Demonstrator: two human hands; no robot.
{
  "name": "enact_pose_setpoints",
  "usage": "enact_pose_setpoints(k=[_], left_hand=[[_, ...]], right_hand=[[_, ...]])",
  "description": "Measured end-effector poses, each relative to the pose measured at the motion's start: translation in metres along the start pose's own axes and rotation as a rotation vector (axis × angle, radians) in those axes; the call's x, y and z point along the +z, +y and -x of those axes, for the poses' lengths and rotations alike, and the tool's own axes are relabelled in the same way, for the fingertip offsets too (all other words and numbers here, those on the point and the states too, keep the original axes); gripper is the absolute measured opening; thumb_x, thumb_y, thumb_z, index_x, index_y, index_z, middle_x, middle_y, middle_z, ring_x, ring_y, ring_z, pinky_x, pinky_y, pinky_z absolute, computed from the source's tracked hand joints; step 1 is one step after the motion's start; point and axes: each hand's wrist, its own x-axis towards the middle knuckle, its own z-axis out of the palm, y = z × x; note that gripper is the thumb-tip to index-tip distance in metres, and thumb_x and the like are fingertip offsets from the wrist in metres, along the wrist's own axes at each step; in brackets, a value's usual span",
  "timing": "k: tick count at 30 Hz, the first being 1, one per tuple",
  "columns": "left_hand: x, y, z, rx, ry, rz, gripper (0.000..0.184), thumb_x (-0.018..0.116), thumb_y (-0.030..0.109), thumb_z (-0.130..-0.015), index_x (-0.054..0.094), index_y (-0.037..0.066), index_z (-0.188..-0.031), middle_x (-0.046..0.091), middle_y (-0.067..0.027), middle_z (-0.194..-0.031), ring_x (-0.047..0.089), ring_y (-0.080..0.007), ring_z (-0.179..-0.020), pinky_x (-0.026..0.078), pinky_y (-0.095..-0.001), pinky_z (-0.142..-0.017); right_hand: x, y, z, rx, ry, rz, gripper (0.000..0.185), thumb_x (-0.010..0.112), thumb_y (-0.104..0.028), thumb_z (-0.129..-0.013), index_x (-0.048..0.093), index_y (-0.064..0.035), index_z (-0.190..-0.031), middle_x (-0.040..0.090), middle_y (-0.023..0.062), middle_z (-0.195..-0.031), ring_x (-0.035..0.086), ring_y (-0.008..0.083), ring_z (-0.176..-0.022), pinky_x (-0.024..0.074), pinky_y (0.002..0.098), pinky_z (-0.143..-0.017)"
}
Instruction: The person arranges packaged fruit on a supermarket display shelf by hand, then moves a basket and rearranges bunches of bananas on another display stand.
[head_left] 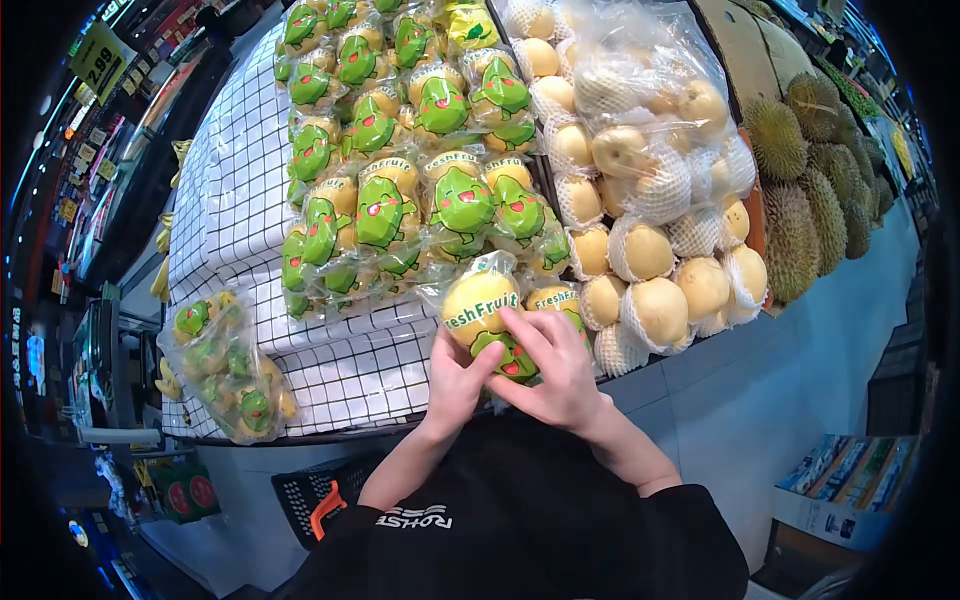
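Already, left hand [459,385] and right hand [560,375] are pinching one clear plastic bag of yellow fruit, green cartoon-printed [480,300], near the white checked desk's [345,388] front edge.

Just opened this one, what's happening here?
A person is at a fruit display with both hands on one clear FreshFruit bag of yellow fruit, left hand at its left side and right hand at its right, thumbs on the front. Behind it, similar bags stand in rows on a checkered cloth. To the right are pale fruits in foam nets, then durians. Whether the held bag is lifted clear isn't visible.
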Motion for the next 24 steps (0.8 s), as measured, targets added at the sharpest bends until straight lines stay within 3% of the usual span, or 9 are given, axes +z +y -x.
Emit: enact_pose_setpoints(k=[3, 5, 8, 9, 13, 16, 20, 22, 24], left_hand=[[-0.018, 0.012, 0.008, 0.017, -0.048, -0.093, 0.057, 0.071, 0.013, -0.091, 0.04, -0.001, -0.136, 0.059, -0.0124, -0.127, 0.06, -0.0193, -0.114, 0.047, -0.0352, -0.099], [-0.029, 0.012, 0.014, 0.035, -0.074, -0.071, 0.055, 0.07, 0.015, -0.092, 0.041, -0.002, -0.135, 0.059, -0.0123, -0.126, 0.06, -0.019, -0.114, 0.047, -0.0344, -0.099], [-0.038, 0.012, 0.023, 0.064, -0.07, -0.07, 0.051, 0.068, 0.021, -0.095, 0.044, -0.002, -0.133, 0.062, -0.01, -0.122, 0.06, -0.0148, -0.109, 0.047, -0.0311, -0.096], [-0.042, 0.015, 0.025, 0.048, -0.037, -0.099, 0.047, 0.067, 0.023, -0.095, 0.048, -0.002, -0.13, 0.063, -0.0092, -0.119, 0.061, -0.0137, -0.106, 0.048, -0.0303, -0.094], [-0.074, 0.015, 0.035, 0.03, 0.033, -0.203, 0.039, 0.065, 0.029, -0.097, 0.059, -0.003, -0.118, 0.067, -0.0068, -0.109, 0.061, -0.0107, -0.098, 0.049, -0.0275, -0.088], [-0.094, 0.011, 0.049, -0.019, 0.107, -0.154, 0.037, 0.062, 0.03, -0.099, 0.061, -0.003, -0.115, 0.067, -0.0064, -0.107, 0.061, -0.0097, -0.095, 0.048, -0.026, -0.085], [-0.129, -0.007, 0.072, -0.14, 0.206, -0.102, 0.033, 0.05, 0.025, -0.104, 0.059, -0.003, -0.12, 0.066, -0.0068, -0.108, 0.06, -0.0091, -0.095, 0.048, -0.0246, -0.086], [-0.142, -0.016, 0.082, -0.178, 0.2, -0.128, 0.035, 0.045, 0.026, -0.106, 0.057, -0.003, -0.123, 0.065, -0.0072, -0.111, 0.06, -0.0104, -0.098, 0.047, -0.0255, -0.088], [-0.153, -0.021, 0.089, -0.22, 0.27, -0.172, 0.038, 0.043, 0.029, -0.107, 0.055, -0.003, -0.125, 0.064, -0.0075, -0.114, 0.06, -0.0116, -0.101, 0.047, -0.0268, -0.09]], right_hand=[[0.002, -0.009, 0.003, 0.118, -0.028, -0.181, 0.078, 0.084, -0.022, -0.073, 0.048, 0.0018, -0.139, 0.057, 0.0162, -0.119, 0.057, 0.0317, -0.109, 0.0479, 0.0398, -0.092], [0.012, -0.015, 0.007, 0.421, 0.014, -0.468, 0.079, 0.083, -0.025, -0.077, 0.045, 0.0037, -0.14, 0.055, 0.018, -0.127, 0.055, 0.0309, -0.118, 0.0479, 0.0385, -0.096], [0.027, -0.009, 0.01, 0.623, -0.325, -0.841, 0.075, 0.078, -0.02, -0.085, 0.037, 0.005, -0.143, 0.055, 0.0163, -0.131, 0.055, 0.0196, -0.119, 0.0471, 0.0332, -0.097], [0.034, -0.009, 0.011, 0.584, -0.354, -0.833, 0.074, 0.077, -0.015, -0.086, 0.035, 0.0044, -0.144, 0.056, 0.0123, -0.129, 0.056, 0.0153, -0.117, 0.0466, 0.0306, -0.097], [0.056, -0.032, 0.007, 0.687, -0.317, -1.022, 0.069, 0.076, -0.008, -0.086, 0.038, 0.0032, -0.142, 0.056, 0.0071, -0.128, 0.056, 0.0126, -0.114, 0.0473, 0.0285, -0.097], [0.077, -0.036, 0.015, 0.78, -0.385, -1.07, 0.066, 0.075, -0.008, -0.087, 0.039, 0.0034, -0.141, 0.056, 0.0077, -0.128, 0.055, 0.0119, -0.115, 0.0474, 0.028, -0.097], [0.114, -0.035, 0.039, 0.88, -0.531, -1.019, 0.068, 0.075, -0.009, -0.087, 0.037, 0.0021, -0.143, 0.054, 0.0063, -0.13, 0.053, 0.0121, -0.117, 0.0453, 0.0291, -0.099], [0.129, -0.034, 0.05, 0.909, -0.53, -1.069, 0.067, 0.074, -0.014, -0.089, 0.037, 0.0024, -0.143, 0.055, 0.0072, -0.129, 0.053, 0.0124, -0.116, 0.045, 0.029, -0.1], [0.14, -0.033, 0.054, 0.886, -0.664, -0.902, 0.067, 0.072, -0.021, -0.091, 0.037, 0.0027, -0.143, 0.055, 0.0085, -0.129, 0.054, 0.0128, -0.116, 0.0448, 0.0291, -0.1]])
